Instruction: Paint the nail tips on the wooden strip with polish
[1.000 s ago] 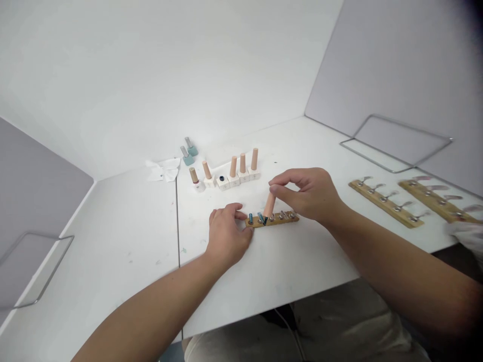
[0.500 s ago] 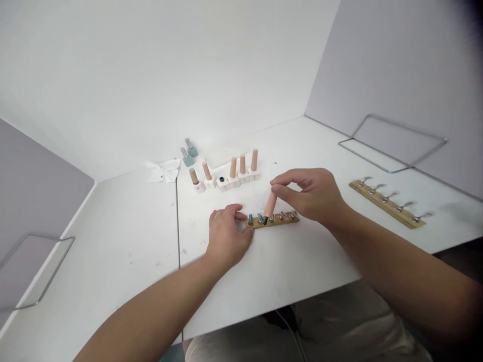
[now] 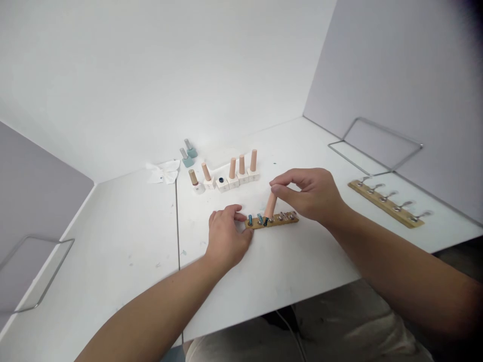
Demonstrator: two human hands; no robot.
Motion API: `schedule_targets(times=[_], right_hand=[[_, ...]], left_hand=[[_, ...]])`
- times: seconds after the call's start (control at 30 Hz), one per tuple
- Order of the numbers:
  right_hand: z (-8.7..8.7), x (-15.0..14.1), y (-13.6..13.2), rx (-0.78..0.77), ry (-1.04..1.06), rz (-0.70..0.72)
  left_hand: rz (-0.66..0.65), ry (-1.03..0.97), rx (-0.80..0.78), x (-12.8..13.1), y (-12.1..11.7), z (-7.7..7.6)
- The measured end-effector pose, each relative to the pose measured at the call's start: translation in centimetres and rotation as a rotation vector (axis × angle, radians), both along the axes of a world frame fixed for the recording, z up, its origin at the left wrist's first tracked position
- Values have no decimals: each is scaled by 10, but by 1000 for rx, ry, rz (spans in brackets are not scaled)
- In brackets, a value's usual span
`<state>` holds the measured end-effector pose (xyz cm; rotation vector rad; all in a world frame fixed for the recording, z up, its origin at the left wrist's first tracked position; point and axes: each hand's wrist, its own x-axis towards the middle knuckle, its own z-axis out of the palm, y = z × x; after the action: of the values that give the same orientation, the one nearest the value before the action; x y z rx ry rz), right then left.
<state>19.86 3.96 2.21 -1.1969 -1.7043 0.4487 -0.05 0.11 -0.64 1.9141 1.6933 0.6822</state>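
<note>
A small wooden strip (image 3: 277, 221) with several nail tips on metal holders lies on the white table (image 3: 287, 271). Two tips at its left end are blue. My left hand (image 3: 226, 236) pinches the strip's left end, thumb and forefinger closed on it. My right hand (image 3: 307, 193) pinches the top of a peach brush cap (image 3: 270, 205), held tilted, its dark brush tip touching a nail tip near the strip's middle.
Behind the strip stands a row of white polish bottles (image 3: 237, 176) with peach caps, one open bottle (image 3: 222, 181) among them, two teal bottles (image 3: 188, 152), and a crumpled tissue (image 3: 164, 172). Another wooden strip (image 3: 388, 203) lies right. Wire stands (image 3: 373, 146) sit at both sides.
Both hands stay almost still on the strip and brush cap. A second wooden strip and a pale object at the far right edge have gone from view.
</note>
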Motion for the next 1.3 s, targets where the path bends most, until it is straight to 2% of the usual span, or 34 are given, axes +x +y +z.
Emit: schedule_targets(times=[0.3, 0.57, 0.7, 0.8, 0.87, 1.0, 1.17, 1.3], right_hand=[[-1, -4, 4, -54, -20, -22], [-2, -6, 6, 7, 12, -191], [-2, -4, 5, -19, 51, -90], [-3, -4, 5, -57, 11, 8], [-3, -5, 6, -62, -18, 19], [-4, -8, 7, -42, -37, -60], [-3, -9, 7, 3, 39, -201], [-2, -8, 6, -18, 113, -156]], left_hand=[[3, 1, 0, 0, -1, -1], [7, -5, -16, 0, -1, -1], [-2, -6, -10, -1, -2, -1], [-2, -1, -7, 0, -1, 0], [-1, 1, -3, 0, -1, 0], [5, 2, 1, 1, 0, -1], [-3, 3, 4, 0, 0, -1], [2, 3, 5, 0, -1, 0]])
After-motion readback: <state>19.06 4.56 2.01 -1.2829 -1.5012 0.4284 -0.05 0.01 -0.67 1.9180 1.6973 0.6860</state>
